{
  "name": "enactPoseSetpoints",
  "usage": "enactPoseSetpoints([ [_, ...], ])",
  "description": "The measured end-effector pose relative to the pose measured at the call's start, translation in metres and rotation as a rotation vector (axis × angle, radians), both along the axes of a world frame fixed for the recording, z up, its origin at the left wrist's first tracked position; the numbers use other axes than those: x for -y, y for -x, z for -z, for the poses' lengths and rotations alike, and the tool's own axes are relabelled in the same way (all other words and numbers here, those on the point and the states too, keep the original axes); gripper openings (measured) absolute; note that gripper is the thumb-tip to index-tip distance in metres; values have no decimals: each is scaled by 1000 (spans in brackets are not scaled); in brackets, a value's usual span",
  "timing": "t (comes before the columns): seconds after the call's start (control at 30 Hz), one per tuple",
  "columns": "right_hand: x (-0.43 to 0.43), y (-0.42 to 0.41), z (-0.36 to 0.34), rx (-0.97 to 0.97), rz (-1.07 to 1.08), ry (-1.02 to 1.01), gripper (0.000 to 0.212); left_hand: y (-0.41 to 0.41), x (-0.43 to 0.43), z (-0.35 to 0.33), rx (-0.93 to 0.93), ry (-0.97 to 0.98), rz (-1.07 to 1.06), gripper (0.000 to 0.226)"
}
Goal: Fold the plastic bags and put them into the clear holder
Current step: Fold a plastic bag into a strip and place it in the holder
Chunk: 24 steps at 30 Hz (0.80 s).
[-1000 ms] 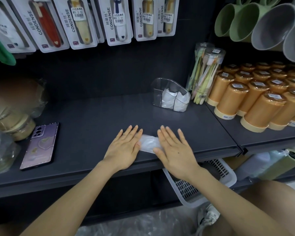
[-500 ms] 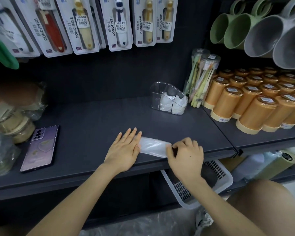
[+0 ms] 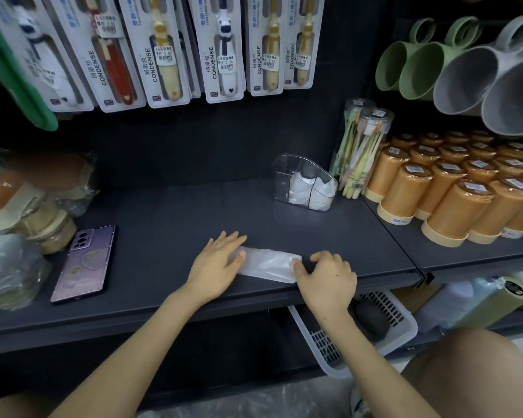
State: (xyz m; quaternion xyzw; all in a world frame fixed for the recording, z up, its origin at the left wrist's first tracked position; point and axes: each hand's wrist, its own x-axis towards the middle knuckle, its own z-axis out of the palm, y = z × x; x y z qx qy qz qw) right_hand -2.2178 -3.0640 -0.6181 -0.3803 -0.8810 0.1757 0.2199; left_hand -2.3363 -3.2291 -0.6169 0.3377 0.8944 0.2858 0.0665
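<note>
A translucent plastic bag (image 3: 269,263), folded into a long narrow strip, lies flat on the dark shelf (image 3: 169,224) near its front edge. My left hand (image 3: 216,267) lies flat with straight fingers pressing the strip's left end. My right hand (image 3: 326,277) has curled fingers and pinches the strip's right end. The clear holder (image 3: 287,179) stands farther back and to the right, with white folded bags in its compartments.
A purple phone (image 3: 85,267) lies at the left beside wrapped goods (image 3: 9,260). Orange canisters (image 3: 453,203) and a tube of toothbrushes (image 3: 363,146) stand right of the holder. Packaged toothbrushes (image 3: 163,49) and mugs (image 3: 465,70) hang above. A white basket (image 3: 360,336) sits below.
My right hand went from lying flat on the bag to pinching its right end and drew it rightward, so the strip lies longer between my hands. The left hand stayed put.
</note>
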Motion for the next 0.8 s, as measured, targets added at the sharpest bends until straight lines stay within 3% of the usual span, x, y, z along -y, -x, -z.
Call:
enactPoseSetpoints([
  [0.13, 4, 0, 5, 95, -14, -80, 40, -2, 2, 6, -234, 115, 121, 68],
  [0.33, 7, 5, -5, 186, -37, 12, 26, -6, 4, 16, -172, 236, 176, 85],
  [0.5, 10, 6, -10, 8, -82, 182, 10, -8, 4, 11, -89, 183, 129, 50],
  [0.63, 2, 1, -22, -226, -197, 415, 11, -10, 8, -6, 111, -56, 16, 50],
  [0.8, -17, 1, -57, -250, -480, 531, 23, -11, -2, -55, 133, -130, 54, 51],
])
